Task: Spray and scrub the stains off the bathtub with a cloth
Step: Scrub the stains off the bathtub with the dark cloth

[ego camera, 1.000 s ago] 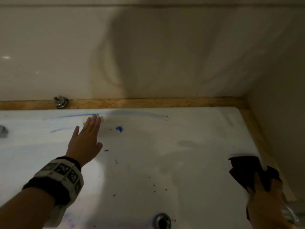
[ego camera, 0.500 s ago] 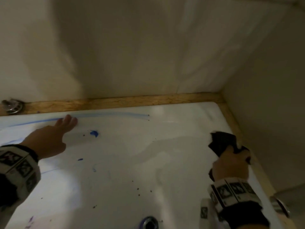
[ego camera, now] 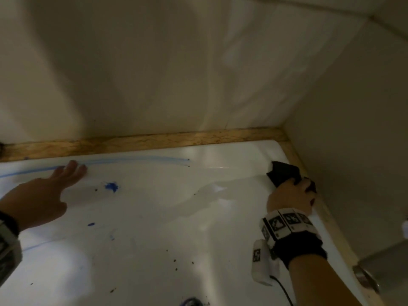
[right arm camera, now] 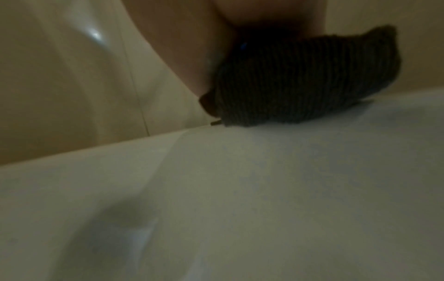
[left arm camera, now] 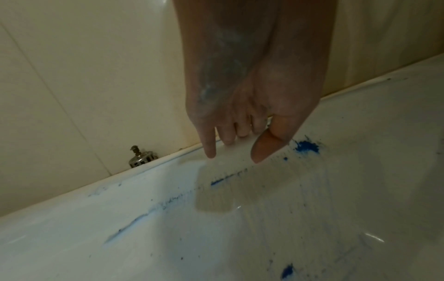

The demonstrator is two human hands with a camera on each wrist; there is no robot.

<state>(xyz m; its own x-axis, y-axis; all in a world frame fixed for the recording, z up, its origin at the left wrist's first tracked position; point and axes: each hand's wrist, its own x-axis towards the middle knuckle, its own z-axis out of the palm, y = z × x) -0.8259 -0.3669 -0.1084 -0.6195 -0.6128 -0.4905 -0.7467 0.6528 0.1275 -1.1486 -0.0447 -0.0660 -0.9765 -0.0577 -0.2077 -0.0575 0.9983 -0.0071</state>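
Observation:
The white bathtub point(ego camera: 154, 228) carries blue stains: a long streak point(ego camera: 136, 161) along its far wall, a bright blot point(ego camera: 111, 186) and smaller spots point(ego camera: 91, 224). My left hand point(ego camera: 70, 173) lies flat with straight fingers on the far wall, fingertips at the streak; in the left wrist view the left hand point(left arm camera: 230, 148) rests near the blue blot point(left arm camera: 306, 147). My right hand point(ego camera: 291, 191) grips a bunched black cloth point(ego camera: 283, 174) and presses it on the tub near the right far corner. The right wrist view shows the cloth point(right arm camera: 300, 81) touching the tub point(right arm camera: 264, 190).
A wooden ledge point(ego camera: 154, 140) borders the tub along the cream tiled walls point(ego camera: 176, 74). A metal plug point(left arm camera: 141, 157) sits on the ledge at the left. The drain point(ego camera: 189, 302) shows at the bottom edge, a metal fitting point(ego camera: 366, 277) at the lower right. Dark specks dot the tub floor.
My right hand has carried the cloth up and away from the near right, onto the tub near the far right corner. The view has swung right; the left hand stays on the far wall.

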